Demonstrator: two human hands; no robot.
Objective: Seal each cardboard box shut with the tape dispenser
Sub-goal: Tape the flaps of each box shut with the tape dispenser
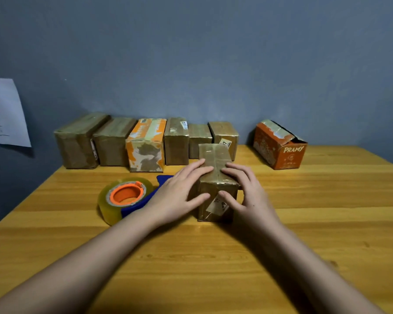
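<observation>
A white sheet of paper (6, 112) hangs on the blue-grey wall at far left. On the yellow wooden bench (213, 257), a row of six taped cardboard boxes (114, 141) stands against the wall, the third one (145, 145) orange and white. In front of that row lies the blue tape dispenser (125, 198), on its side with its clear tape roll and orange hub facing up, just left of the left hand (179, 196). That hand lies flat and spread, fingers over the top left edge of the small brown taped cardboard box (216, 184) and thumb on its near face. The right hand (245, 193) mirrors it, spread on the box's right side, thumb by a white label. The box sits between both hands, mid-bench. Far right, well apart, stands an orange printed cardboard box (279, 146) with its flap lifted.
</observation>
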